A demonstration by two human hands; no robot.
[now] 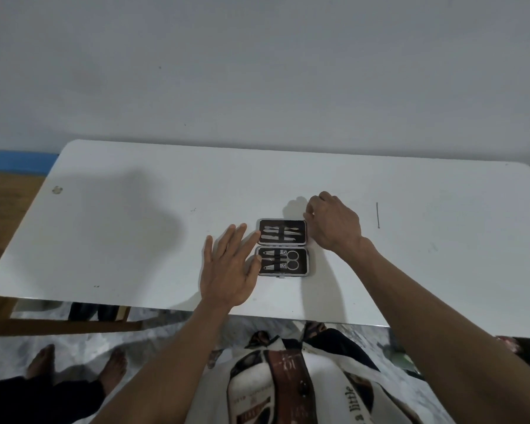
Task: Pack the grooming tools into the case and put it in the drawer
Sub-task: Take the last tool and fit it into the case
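A small black grooming case (282, 247) lies open flat on the white table (135, 234), both halves facing up. The far half holds several slim metal tools (281, 234); the near half holds clippers and scissors (291, 260) under an elastic strap. My left hand (230, 269) is spread open, fingers resting at the case's left edge. My right hand (332, 223) is curled at the far right corner of the case; I cannot tell whether its fingers pinch the rim. A thin dark pin-like tool (378, 215) lies alone on the table to the right.
The table backs onto a plain white wall. Another person's bare feet (77, 365) stand on the floor at the lower left. A wooden frame (58, 325) shows under the table's left side. No drawer is in view.
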